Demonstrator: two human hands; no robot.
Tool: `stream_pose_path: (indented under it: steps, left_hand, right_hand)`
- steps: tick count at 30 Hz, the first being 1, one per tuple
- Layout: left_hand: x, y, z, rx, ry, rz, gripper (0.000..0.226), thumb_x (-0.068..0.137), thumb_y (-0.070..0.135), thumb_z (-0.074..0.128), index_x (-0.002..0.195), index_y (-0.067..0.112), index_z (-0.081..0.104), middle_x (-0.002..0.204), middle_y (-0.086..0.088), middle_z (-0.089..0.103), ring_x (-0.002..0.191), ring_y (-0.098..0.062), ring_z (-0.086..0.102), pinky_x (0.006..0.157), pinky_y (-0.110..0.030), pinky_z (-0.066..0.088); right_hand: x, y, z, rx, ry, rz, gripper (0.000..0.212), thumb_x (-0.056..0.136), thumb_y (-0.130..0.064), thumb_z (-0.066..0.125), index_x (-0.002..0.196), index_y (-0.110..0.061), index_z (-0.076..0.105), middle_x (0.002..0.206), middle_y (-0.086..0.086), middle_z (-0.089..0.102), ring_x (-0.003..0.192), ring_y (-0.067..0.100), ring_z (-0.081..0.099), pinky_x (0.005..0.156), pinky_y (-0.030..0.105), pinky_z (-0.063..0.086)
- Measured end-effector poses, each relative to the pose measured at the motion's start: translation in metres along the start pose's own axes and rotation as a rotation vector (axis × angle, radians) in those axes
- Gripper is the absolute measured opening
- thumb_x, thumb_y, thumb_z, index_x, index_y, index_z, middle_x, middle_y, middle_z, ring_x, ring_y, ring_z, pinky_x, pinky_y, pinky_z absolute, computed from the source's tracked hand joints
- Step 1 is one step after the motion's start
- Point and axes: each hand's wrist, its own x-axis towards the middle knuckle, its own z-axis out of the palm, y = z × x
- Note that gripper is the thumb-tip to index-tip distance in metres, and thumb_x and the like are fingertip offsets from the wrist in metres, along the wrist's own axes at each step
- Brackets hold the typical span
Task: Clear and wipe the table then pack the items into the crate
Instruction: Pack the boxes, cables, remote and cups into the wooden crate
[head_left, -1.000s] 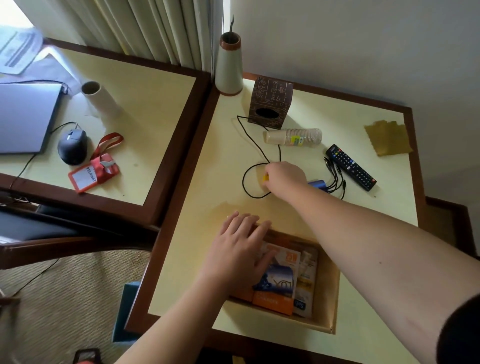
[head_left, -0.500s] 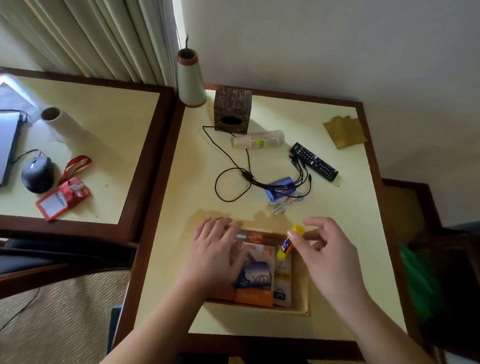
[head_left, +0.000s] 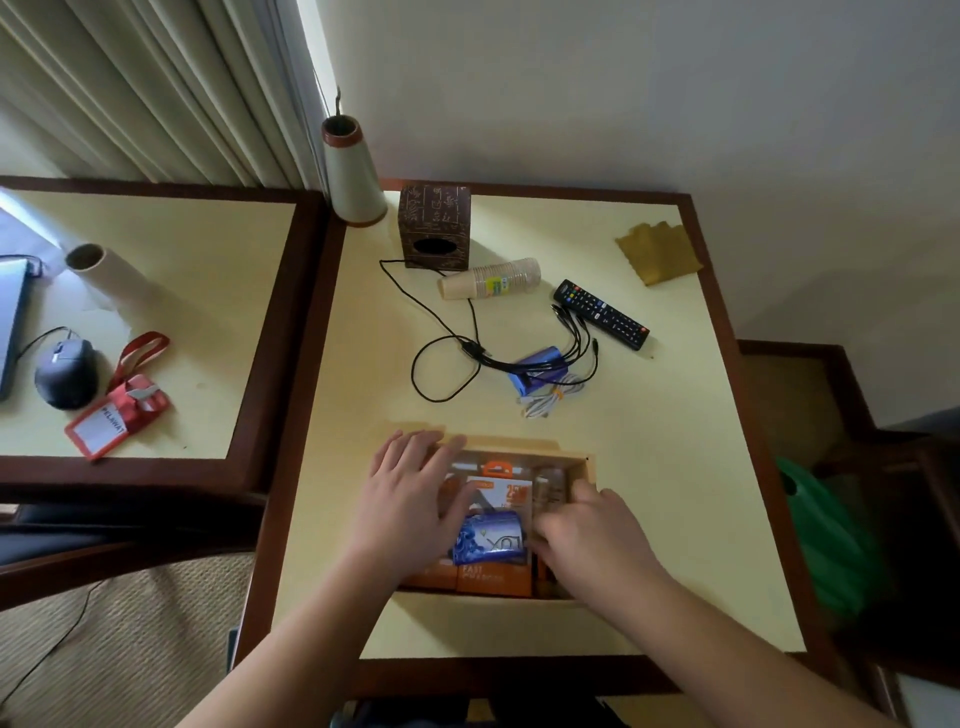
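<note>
2 hands reach into the shallow wooden crate on the cream table. The left hand lies flat, fingers straight, over the orange packets; the right hand, fingers curled down inside, grip unclear, sits beside the blue packet.

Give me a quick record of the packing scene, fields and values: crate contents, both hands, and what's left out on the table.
crate: wooden, holds orange box and blue packet
left hand: flat on crate's left side
right hand: reaching into crate's right side, grip unclear
still out: remote, cup stack, black cable, blue device, yellow cloth
</note>
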Motion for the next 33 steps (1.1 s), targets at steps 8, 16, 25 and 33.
stream_pose_path:
  steps: [8, 16, 25, 33]
  left_hand:
    - [0.000, -0.003, 0.003, -0.012, 0.026, 0.017, 0.055, 0.098, 0.058, 0.053, 0.144, 0.027, 0.055, 0.140, -0.001, 0.060, 0.134, -0.026, 0.049, 0.120, -0.046, 0.031]
    - [0.000, -0.004, 0.002, -0.023, 0.039, 0.042, 0.053, 0.099, 0.057, 0.053, 0.143, 0.027, 0.056, 0.139, -0.001, 0.060, 0.133, -0.025, 0.051, 0.121, -0.050, 0.034]
    - [0.000, -0.003, 0.001, -0.005, 0.037, 0.037, 0.055, 0.099, 0.057, 0.052, 0.145, 0.027, 0.054, 0.141, -0.002, 0.060, 0.135, -0.025, 0.051, 0.122, -0.048, 0.032]
    - [0.000, -0.005, 0.004, -0.022, 0.044, 0.038, 0.054, 0.099, 0.055, 0.054, 0.145, 0.026, 0.055, 0.140, -0.002, 0.060, 0.134, -0.025, 0.051, 0.123, -0.047, 0.031]
  right_hand:
    - [0.007, 0.012, -0.003, -0.078, -0.162, -0.062, 0.024, 0.069, -0.024, 0.082, 0.092, -0.028, 0.074, 0.082, -0.005, 0.074, 0.086, 0.025, 0.060, 0.066, 0.037, 0.032]
    - [0.015, 0.016, -0.021, -0.086, -0.080, -0.092, 0.025, 0.070, -0.021, 0.079, 0.094, -0.023, 0.073, 0.085, -0.004, 0.071, 0.087, 0.025, 0.064, 0.075, 0.039, 0.038]
    - [0.006, 0.010, 0.007, -0.189, -0.055, -0.065, 0.068, 0.070, -0.026, 0.072, 0.131, 0.002, 0.065, 0.103, 0.013, 0.073, 0.099, 0.032, 0.065, 0.114, 0.048, 0.033]
    - [0.008, 0.022, -0.015, -0.051, -0.026, -0.079, 0.043, 0.065, -0.015, 0.069, 0.107, -0.014, 0.074, 0.091, 0.001, 0.072, 0.095, 0.026, 0.069, 0.113, 0.047, 0.040]
